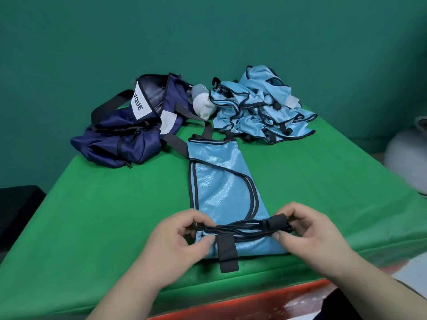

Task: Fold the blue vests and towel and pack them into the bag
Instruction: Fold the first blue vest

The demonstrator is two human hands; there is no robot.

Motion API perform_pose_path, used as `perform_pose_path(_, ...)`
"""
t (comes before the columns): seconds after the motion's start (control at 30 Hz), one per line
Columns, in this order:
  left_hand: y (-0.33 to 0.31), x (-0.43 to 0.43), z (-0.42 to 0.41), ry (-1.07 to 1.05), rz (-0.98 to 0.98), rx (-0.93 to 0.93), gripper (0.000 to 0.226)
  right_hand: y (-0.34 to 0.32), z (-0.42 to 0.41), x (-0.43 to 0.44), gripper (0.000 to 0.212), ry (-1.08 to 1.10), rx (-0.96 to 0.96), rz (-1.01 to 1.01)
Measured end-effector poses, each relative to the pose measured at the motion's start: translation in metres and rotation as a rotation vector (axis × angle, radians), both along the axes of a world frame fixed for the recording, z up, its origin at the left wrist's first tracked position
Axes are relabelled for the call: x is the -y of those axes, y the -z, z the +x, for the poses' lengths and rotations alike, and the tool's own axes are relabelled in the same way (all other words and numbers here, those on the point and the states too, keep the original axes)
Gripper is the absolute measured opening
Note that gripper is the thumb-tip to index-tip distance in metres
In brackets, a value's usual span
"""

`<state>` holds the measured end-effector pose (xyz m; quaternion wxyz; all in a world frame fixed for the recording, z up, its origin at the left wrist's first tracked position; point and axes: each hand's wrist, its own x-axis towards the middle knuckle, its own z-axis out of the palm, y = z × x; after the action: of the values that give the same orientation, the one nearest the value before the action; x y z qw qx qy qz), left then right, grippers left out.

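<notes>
A light blue vest [219, 181] with dark trim lies folded lengthwise on the green table [115, 215], running away from me. My left hand [178, 239] pinches its near edge at the left, and my right hand [307, 229] pinches the near edge and a black strap at the right. A black tab hangs from that edge between my hands. A heap of more blue vests [261, 107] lies at the back right. The navy bag [129, 125] sits at the back left, open at the top. A white and grey towel [203, 105] lies bunched between bag and heap.
The green cloth ends at a red table edge [265, 301] close to me. A dark object [18, 209] stands off the table at the left. A white rounded object [409, 158] sits off the table at the right. A green wall rises behind.
</notes>
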<state>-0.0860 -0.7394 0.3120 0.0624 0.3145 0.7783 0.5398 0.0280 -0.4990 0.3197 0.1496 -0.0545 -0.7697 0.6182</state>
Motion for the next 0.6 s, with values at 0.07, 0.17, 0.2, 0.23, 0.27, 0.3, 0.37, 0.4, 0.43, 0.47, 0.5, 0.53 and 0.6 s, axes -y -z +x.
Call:
perform_pose_path(0.07, -0.004, 0.004, 0.004, 0.047, 0.0, 0.0, 0.024, -0.004, 0.013, 0.007, 0.046, 0.006, 0.003, -0.02)
perform_pose_path(0.17, -0.014, 0.011, 0.012, 0.152, 0.02, -0.009, 0.018, -0.013, 0.034, 0.017, 0.052, 0.007, 0.001, -0.028)
perform_pose_path(0.2, -0.018, 0.013, 0.015, 0.18, 0.026, -0.003, 0.016, -0.017, 0.04, 0.02, 0.054, 0.005, -0.006, -0.034)
perform_pose_path(0.23, -0.021, 0.015, 0.018, 0.203, 0.035, 0.002, 0.014, -0.022, 0.046, 0.022, 0.055, 0.002, -0.016, -0.048)
perform_pose_path(0.27, -0.025, 0.017, 0.02, 0.226, 0.052, 0.004, 0.013, -0.027, 0.052, 0.025, 0.055, 0.0, -0.028, -0.069)
perform_pose_path(0.3, -0.029, 0.018, 0.023, 0.244, 0.078, 0.0, 0.013, -0.032, 0.057, 0.028, 0.056, -0.004, -0.039, -0.092)
perform_pose_path(0.37, -0.037, 0.019, 0.026, 0.254, 0.136, -0.014, 0.013, -0.041, 0.062, 0.031, 0.056, 0.0, -0.07, -0.122)
perform_pose_path(0.4, -0.039, 0.018, 0.027, 0.239, 0.161, -0.021, 0.013, -0.044, 0.062, 0.031, 0.052, 0.013, -0.087, -0.128)
perform_pose_path(0.43, -0.04, 0.017, 0.027, 0.209, 0.174, -0.027, 0.014, -0.045, 0.06, 0.031, 0.045, 0.03, -0.102, -0.122)
perform_pose_path(0.47, -0.041, 0.015, 0.026, 0.171, 0.175, -0.027, 0.015, -0.045, 0.057, 0.029, 0.039, 0.054, -0.11, -0.109)
perform_pose_path(0.5, -0.04, 0.013, 0.024, 0.124, 0.171, -0.019, 0.018, -0.045, 0.051, 0.027, 0.032, 0.075, -0.111, -0.092)
perform_pose_path(0.53, -0.039, 0.011, 0.021, 0.08, 0.164, -0.009, 0.02, -0.045, 0.043, 0.025, 0.027, 0.09, -0.103, -0.074)
perform_pose_path(0.6, -0.039, 0.006, 0.012, 0.01, 0.137, 0.002, 0.021, -0.046, 0.024, 0.019, 0.024, 0.105, -0.08, -0.036)
